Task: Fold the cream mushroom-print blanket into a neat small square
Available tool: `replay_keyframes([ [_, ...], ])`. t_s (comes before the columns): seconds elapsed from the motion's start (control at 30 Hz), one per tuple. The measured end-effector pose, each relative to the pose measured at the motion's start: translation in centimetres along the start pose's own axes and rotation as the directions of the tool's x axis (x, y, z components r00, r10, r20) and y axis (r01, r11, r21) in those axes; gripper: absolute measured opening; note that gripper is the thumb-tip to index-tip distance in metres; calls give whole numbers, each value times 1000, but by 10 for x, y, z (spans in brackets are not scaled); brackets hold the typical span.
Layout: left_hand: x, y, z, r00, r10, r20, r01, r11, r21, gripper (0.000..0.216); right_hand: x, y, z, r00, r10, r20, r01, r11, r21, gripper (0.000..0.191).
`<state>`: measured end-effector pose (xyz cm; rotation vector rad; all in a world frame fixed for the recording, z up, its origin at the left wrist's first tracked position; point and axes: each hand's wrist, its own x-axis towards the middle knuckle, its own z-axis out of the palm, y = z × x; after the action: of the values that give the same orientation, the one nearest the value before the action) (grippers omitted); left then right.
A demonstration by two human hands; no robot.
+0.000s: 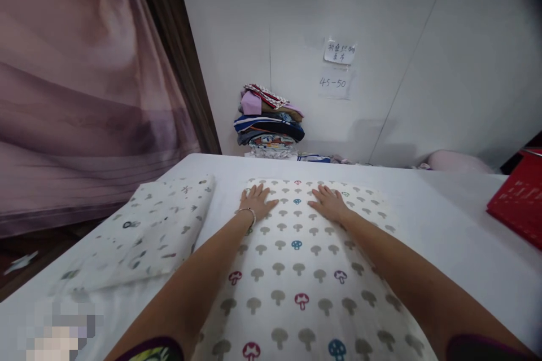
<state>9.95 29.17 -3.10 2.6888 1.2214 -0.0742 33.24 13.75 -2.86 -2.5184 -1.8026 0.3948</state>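
While a patterned cloth lies at lower left, the left hand and right hand rest, fingers spread, on the mushroom-print cloth at lower centre, seemingly smoothed already; its cut-off near end can't be judged.

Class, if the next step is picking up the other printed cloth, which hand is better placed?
Probably the left hand: it rests flat on the mushroom-print cloth, nearer the other printed cloth, while the right hand lies farther away.

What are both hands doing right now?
Left hand: open, flat on the mushroom cloth.
Right hand: open, flat on the same cloth.
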Motion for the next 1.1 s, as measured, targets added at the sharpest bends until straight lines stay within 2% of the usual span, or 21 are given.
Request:
replay_keyframes([
  [0.17, 9, 3, -2, 999, -35, 2, 35, 999, 12, 83, 19, 2, 0, 1000, 9, -29, -10, 1000, -20, 69],
  [0.3, 15, 3, -1, 998, -10, -64, 12, 999, 31, 83, 24, 9, 0, 998, 42, -52, -42, 999, -6, 70],
  [0.53, 38, -3, 4, 999, -36, -35, 37, 999, 22, 78, 38, 13, -1, 996, 80, -40, -80, 997, -4, 73],
  [0.67, 36, 0, -7, 998, -64, -9, 64, 998, 17, 77, 23, 11, -8, 994, 91, -61, -91, 996, 2, 69],
  [0.73, 21, 0, -16, 998, -52, -26, 52, 998, 17, 77, -3, 16, -7, 992, 86, -87, -88, 996, -14, 69],
  [0.83, -23, -5, -21, 992, 81, -92, -77, 996, 47, 74, -61, 37, 5, 991, 51, -123, -58, 997, -49, 70],
  [0.9, -61, -10, -15, 976, 184, -115, -176, 981, 75, 71, -101, 57, 18, 986, 60, -152, -71, 995, -65, 71],
  [0.97, -94, -14, -4, 966, 237, -105, -228, 970, 87, 70, -130, 75, 29, 978, 92, -187, -110, 990, -88, 70],
  [1.03, -115, -15, 4, 969, 240, -56, -235, 969, 79, 68, -144, 88, 32, 973, 140, -182, -159, 982, -98, 70],
  [1.1, -121, -11, 5, 975, 221, 5, -221, 973, 64, 66, -145, 94, 27, 975, 175, -138, -188, 978, -91, 71],
])
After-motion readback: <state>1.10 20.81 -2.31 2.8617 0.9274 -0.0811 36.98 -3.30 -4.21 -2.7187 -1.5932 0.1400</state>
